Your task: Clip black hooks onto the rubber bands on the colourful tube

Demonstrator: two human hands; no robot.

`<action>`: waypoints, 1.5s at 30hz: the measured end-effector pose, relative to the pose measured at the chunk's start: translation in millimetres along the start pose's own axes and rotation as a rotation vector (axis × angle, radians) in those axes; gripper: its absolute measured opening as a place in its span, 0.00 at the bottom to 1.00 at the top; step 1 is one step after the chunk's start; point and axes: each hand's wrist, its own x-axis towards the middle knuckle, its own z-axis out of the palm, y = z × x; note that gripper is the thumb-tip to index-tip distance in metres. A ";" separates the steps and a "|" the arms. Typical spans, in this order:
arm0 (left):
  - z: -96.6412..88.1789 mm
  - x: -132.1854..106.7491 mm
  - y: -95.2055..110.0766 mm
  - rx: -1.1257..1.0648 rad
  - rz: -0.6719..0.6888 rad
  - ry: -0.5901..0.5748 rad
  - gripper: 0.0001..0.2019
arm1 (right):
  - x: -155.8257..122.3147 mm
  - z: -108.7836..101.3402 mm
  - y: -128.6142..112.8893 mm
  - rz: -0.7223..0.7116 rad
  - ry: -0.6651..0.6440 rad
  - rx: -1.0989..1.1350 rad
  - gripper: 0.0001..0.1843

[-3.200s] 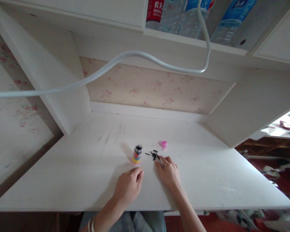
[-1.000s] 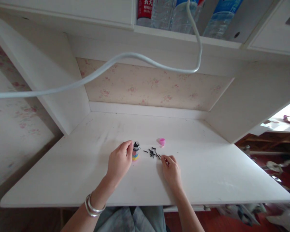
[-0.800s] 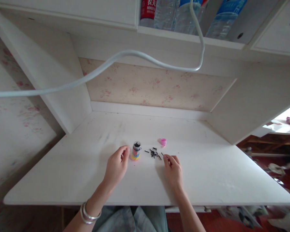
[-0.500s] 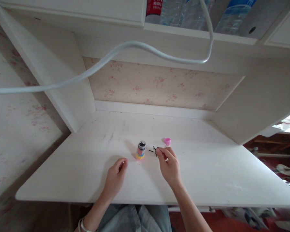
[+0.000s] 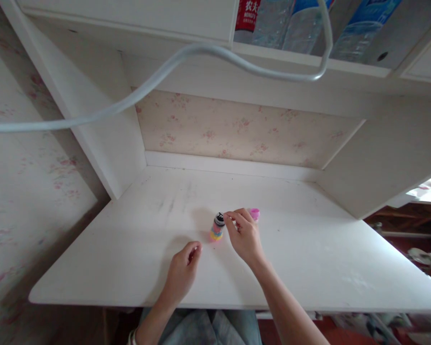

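A small clear jar (image 5: 216, 230) with pink, blue and yellow layers stands upright on the white desk, thin black strips (image 5: 220, 216) showing in its uncapped mouth. My right hand (image 5: 244, 238) is beside the jar, thumb and forefinger pinched at its rim on a small black strip, mostly hidden by the fingertips. Just behind that hand lies a pink cap (image 5: 255, 213), partly covered. My left hand (image 5: 185, 266) rests on the desk to the left of the jar, fingers curled and closed, with nothing visible in them.
A white cable (image 5: 201, 49) hangs across the view in front of the upper shelf. Plastic bottles (image 5: 273, 21) stand on that shelf. White side panels (image 5: 377, 143) bound the desk (image 5: 309, 258), and a flowered wall (image 5: 215, 127) closes its back.
My right hand has moved left from the loose black strips on the desk to the jar's mouth. The left hand has stayed closed near the jar. The whole view has shifted slightly.
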 end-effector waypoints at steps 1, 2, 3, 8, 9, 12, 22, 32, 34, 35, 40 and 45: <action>-0.2 0.0 -0.1 0.003 0.004 -0.004 0.19 | 0.6 0.6 0.1 -0.005 -0.009 -0.008 0.14; -0.4 0.1 -0.1 0.003 0.008 -0.004 0.19 | 1.1 0.9 0.1 -0.011 -0.016 -0.014 0.15; -0.5 0.1 -0.1 0.002 0.011 -0.003 0.18 | 1.5 0.8 0.0 -0.017 -0.019 -0.018 0.15; -0.9 -0.3 0.8 0.011 0.024 -0.011 0.18 | 1.4 -2.8 -3.2 -0.072 -0.065 -0.071 0.15; -0.9 -0.6 1.0 0.015 0.026 -0.018 0.18 | 1.2 -3.6 -3.8 -0.096 -0.089 -0.093 0.15; -0.6 -1.3 0.9 0.026 0.026 -0.039 0.18 | 1.0 -4.9 -5.2 -0.155 -0.140 -0.154 0.16; -0.9 -1.6 3.0 0.124 0.091 -0.081 0.17 | 9.4 -4.0 -16.8 -0.158 -0.203 -0.294 0.19; 0.0 -2.7 3.1 0.164 0.135 -0.094 0.18 | 7.5 0.3 -19.1 -0.146 -0.240 -0.389 0.19; -0.1 -3.0 3.8 0.171 0.147 -0.089 0.18 | 7.0 -0.3 -17.8 -0.114 -0.264 -0.365 0.19; -0.2 -3.1 4.1 0.176 0.153 -0.087 0.18 | 6.8 -1.0 -16.9 -0.101 -0.270 -0.346 0.19; 0.7 -3.2 4.0 0.192 0.154 -0.095 0.18 | 7.3 -5.2 -14.8 -0.080 -0.221 -0.203 0.18; 1.2 -3.4 2.7 0.183 0.141 -0.104 0.18 | 7.9 -9.0 -15.0 -0.014 -0.173 -0.042 0.17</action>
